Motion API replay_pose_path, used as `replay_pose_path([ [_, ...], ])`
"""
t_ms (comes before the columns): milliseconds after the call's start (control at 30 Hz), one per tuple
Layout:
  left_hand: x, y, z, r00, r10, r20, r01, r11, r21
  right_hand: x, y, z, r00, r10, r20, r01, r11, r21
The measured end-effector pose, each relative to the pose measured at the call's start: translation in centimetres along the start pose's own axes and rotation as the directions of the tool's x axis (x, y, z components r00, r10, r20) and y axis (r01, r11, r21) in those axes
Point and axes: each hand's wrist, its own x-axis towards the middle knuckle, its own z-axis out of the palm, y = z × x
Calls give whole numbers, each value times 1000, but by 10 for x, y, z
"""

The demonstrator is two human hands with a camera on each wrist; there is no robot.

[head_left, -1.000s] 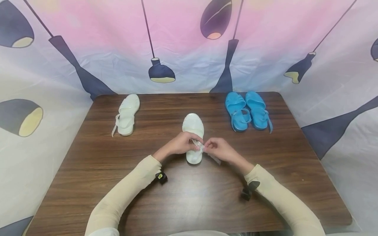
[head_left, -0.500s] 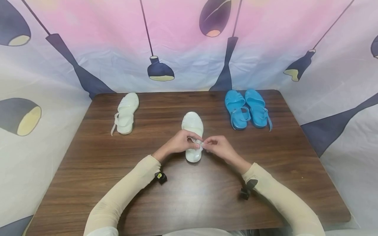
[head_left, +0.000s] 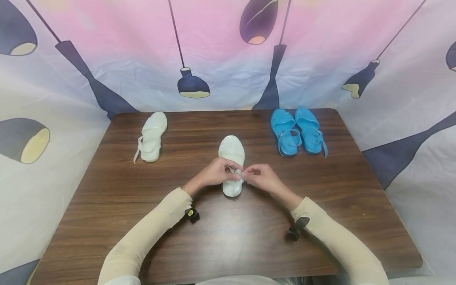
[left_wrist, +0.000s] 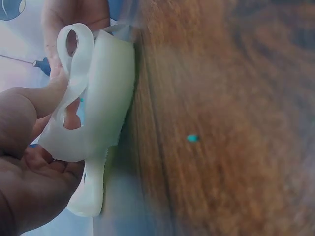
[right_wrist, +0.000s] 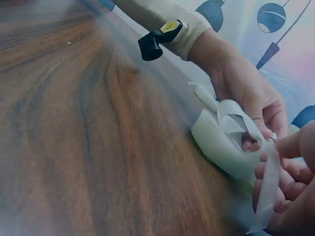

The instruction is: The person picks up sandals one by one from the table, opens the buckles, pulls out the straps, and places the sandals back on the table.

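Note:
A white sandal (head_left: 231,148) lies at the middle of the table, toe pointing away. My left hand (head_left: 218,171) pinches its strap and buckle between thumb and fingers over the heel part. From the other side my right hand (head_left: 261,179) pinches the strap close to the buckle, the fingertips of both hands nearly meeting. In the right wrist view the strap's free end (right_wrist: 268,191) hangs down past my right fingers. The heel (left_wrist: 110,83) rests on the wood in the left wrist view, the strap looping above it.
Another white sandal (head_left: 154,130) lies at the back left of the brown table (head_left: 228,237). Two blue sandals (head_left: 284,122) lie side by side at the back right. A patterned cloth (head_left: 221,51) hangs behind and around the table.
The strap's free end, which stuck out below my right hand a second ago, no longer shows there in the head view. Both hands keep nearly the same place, and the sandals have not visibly moved.

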Motion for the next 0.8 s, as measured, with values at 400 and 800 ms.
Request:
replay_pose_path([
  [400, 0, -2, 0, 1000, 13, 9, -13, 1000, -19, -4, 0, 1, 998, 58, -7, -58, 998, -17],
  [800, 1, -5, -1, 999, 19, 28, -19, 1000, 3, 0, 1, 1, 998, 55, -14, -55, 998, 17],
])
